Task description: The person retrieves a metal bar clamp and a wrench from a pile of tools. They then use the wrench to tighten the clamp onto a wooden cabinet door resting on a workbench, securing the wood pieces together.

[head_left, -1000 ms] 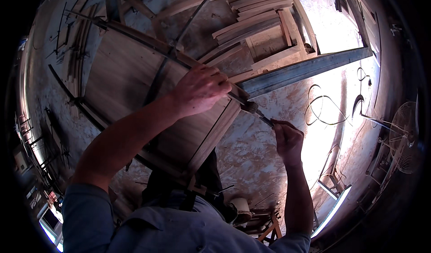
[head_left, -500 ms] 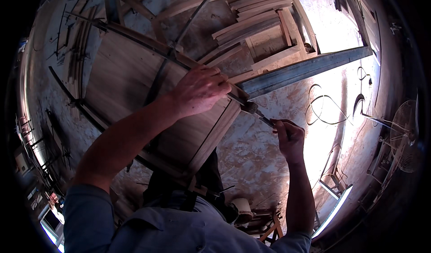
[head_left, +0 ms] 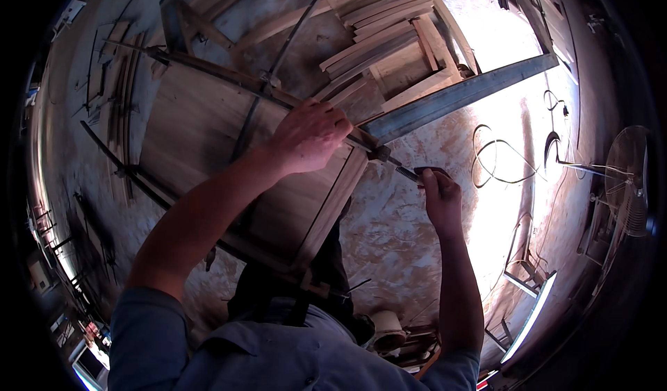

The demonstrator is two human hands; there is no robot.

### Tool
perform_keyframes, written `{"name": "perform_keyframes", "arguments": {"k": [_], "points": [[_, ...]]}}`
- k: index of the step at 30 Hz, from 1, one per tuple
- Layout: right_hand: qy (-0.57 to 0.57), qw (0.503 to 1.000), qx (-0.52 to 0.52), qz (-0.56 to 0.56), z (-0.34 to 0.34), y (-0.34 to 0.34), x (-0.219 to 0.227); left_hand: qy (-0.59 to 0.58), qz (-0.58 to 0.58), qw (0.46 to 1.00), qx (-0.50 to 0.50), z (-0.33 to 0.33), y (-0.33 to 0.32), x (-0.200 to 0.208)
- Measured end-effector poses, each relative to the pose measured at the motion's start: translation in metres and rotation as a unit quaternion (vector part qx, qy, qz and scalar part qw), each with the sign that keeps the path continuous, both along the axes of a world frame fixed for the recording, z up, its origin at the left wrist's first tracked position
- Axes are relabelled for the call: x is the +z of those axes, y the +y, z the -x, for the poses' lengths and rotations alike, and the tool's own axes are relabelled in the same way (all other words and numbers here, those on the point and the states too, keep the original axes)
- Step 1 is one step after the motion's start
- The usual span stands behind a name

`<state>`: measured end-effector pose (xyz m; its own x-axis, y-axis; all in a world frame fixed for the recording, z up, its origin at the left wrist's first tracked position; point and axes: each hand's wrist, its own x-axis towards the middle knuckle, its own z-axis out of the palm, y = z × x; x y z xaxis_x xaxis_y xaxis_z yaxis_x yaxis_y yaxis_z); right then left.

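Observation:
A framed wooden panel (head_left: 191, 117) lies tilted in front of me, with bar clamps along its edges. My left hand (head_left: 310, 137) is closed over the far-edge bar clamp (head_left: 215, 78), close to the panel's right corner; its fingertips are partly hidden. Just beyond that corner, my right hand (head_left: 442, 202) pinches the handle end of the clamp's threaded screw (head_left: 406, 173). Another bar clamp (head_left: 147, 184) runs along the panel's near edge. A dark bar (head_left: 246, 123) crosses the panel.
Right of the corner, a blue-grey metal beam (head_left: 458, 89) slants away beneath stacked wooden strips (head_left: 382, 44). A looped cable (head_left: 497, 162) lies on the floor near a standing fan (head_left: 629, 182). A pale bucket (head_left: 387, 328) stands by my legs.
My right hand has shifted slightly up and left in view, and its fingers on the screw handle have turned. My left hand remains on the clamp bar. The whole view has shifted a little.

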<state>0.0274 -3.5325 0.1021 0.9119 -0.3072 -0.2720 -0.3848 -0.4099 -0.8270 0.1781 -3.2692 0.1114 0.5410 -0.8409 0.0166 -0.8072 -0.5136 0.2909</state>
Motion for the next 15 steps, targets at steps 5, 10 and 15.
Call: {"name": "perform_keyframes", "arguments": {"k": [5,10,15], "points": [[-0.023,0.997,-0.003,0.07,0.001,0.006,0.002,-0.014,0.125,0.992,0.02,0.004,0.018,0.017],[-0.002,0.997,-0.065,0.047,0.013,0.013,0.002,0.013,0.096,0.981,0.169,0.032,0.09,0.041],[-0.034,0.991,-0.12,0.051,0.046,0.021,0.021,0.126,-0.075,0.964,0.221,0.098,0.124,0.034]]}}
